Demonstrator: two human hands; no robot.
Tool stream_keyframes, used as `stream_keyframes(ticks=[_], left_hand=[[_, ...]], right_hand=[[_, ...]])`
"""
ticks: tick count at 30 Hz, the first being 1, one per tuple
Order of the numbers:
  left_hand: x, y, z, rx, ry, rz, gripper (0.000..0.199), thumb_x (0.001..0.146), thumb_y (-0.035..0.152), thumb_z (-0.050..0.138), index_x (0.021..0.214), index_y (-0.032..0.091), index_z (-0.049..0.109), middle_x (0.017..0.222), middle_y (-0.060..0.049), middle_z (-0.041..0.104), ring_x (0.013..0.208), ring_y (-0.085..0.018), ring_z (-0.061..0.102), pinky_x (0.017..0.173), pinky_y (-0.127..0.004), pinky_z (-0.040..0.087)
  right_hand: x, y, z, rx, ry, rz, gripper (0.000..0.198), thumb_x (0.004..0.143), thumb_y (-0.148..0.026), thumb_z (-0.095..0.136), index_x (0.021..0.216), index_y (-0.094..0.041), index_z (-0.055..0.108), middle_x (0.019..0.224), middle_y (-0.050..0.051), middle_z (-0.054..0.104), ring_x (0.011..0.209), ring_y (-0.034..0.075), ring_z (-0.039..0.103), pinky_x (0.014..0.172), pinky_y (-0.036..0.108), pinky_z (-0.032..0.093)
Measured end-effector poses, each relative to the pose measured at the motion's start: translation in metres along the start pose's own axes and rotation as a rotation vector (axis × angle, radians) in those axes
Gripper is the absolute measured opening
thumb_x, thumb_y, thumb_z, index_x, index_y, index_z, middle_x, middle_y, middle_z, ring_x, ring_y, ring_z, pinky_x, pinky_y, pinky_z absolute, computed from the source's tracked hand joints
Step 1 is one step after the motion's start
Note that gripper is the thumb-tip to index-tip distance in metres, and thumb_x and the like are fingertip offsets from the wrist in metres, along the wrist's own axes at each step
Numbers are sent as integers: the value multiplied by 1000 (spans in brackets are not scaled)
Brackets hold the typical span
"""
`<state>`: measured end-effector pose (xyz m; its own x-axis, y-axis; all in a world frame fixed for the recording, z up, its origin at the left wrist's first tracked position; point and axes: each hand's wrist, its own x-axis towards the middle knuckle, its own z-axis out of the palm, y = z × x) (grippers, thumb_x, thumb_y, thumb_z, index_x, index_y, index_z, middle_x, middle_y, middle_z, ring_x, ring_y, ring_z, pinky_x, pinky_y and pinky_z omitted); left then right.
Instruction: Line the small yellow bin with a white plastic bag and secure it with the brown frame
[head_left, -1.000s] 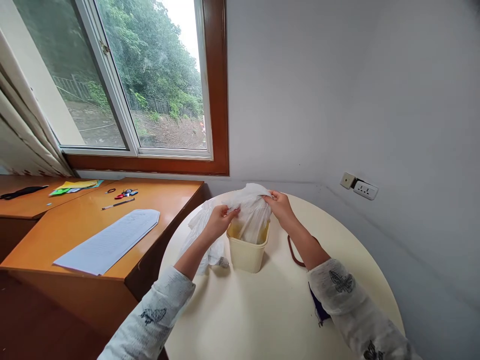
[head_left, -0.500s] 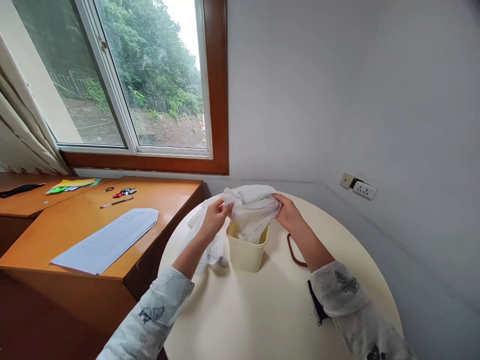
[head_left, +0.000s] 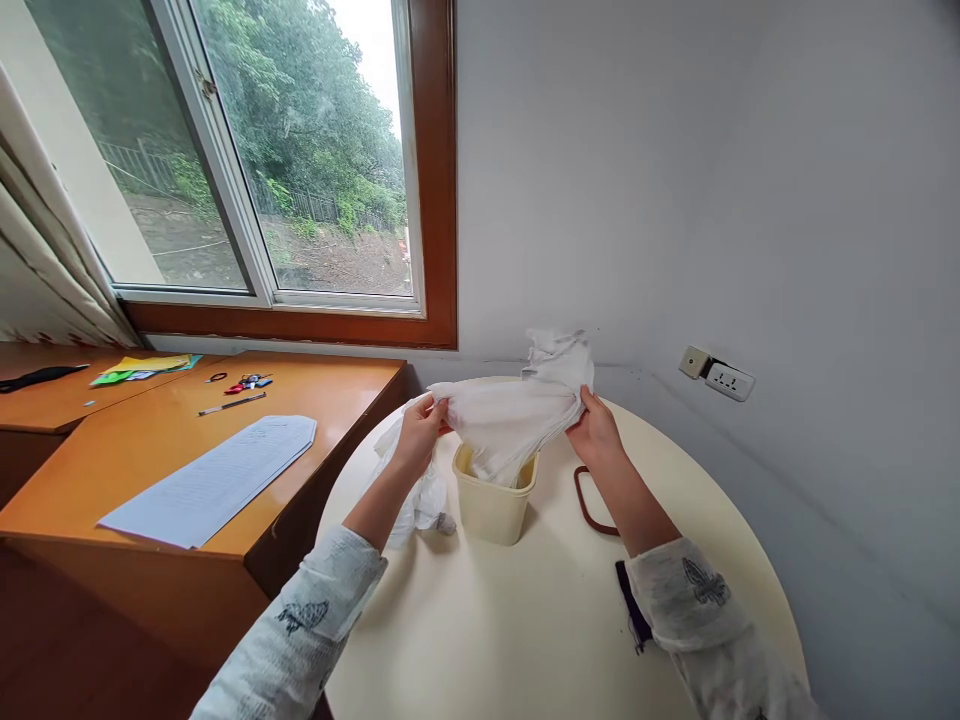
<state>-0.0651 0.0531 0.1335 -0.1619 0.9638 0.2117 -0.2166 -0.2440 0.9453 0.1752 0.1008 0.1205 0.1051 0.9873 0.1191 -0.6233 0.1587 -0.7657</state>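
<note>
A thin white plastic bag [head_left: 514,412] is stretched between my two hands, its lower end hanging into a cream plastic bin [head_left: 493,508]. My left hand [head_left: 421,432] pinches the bag's left edge. On the right side, my right hand [head_left: 596,425] grips the other edge, with a crumpled part of the bag standing up beyond it. The bin stands upright on the round cream table [head_left: 487,630]. Just left of the bin lies another crumpled whitish translucent plastic bag [head_left: 427,505], partly behind my left forearm.
A brown rounded frame [head_left: 589,508] and a dark cloth piece [head_left: 634,610] lie by my right forearm. Left is an orange-brown desk [head_left: 330,380] with paper sheets [head_left: 217,480], a pen [head_left: 232,403] and keys [head_left: 249,384]. Behind the table is the wall with a socket [head_left: 730,381].
My hands have moved farther apart, the left one leftward and the right one rightward. The bag is stretched wider, and its crumpled part now rises at the right.
</note>
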Motion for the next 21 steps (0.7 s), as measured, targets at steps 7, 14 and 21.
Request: stream_keyframes(ticks=[7, 14, 21], left_hand=[[28, 9, 11, -36, -36, -28, 39, 60, 49, 69, 80, 17, 58, 68, 2, 56, 58, -8, 52, 61, -26, 47], [60, 9, 17, 51, 1, -64, 25, 64, 35, 70, 61, 15, 55, 45, 7, 42, 42, -4, 39, 50, -21, 40], [64, 8, 31, 21, -94, -167, 15, 74, 26, 62, 72, 13, 55, 63, -5, 62, 61, -13, 62, 70, -32, 50]], right_hand=[[-21, -23, 4, 136, -36, 78, 9, 76, -27, 54, 82, -24, 59, 90, 0, 66, 89, 17, 59, 72, 31, 48], [-35, -33, 5, 114, -175, 54, 18, 70, -22, 45, 81, -24, 60, 92, 2, 65, 96, 20, 57, 78, 37, 47], [-46, -31, 3, 42, -221, 76, 27, 63, -20, 45, 84, -27, 62, 86, 2, 67, 94, 22, 57, 78, 40, 46]])
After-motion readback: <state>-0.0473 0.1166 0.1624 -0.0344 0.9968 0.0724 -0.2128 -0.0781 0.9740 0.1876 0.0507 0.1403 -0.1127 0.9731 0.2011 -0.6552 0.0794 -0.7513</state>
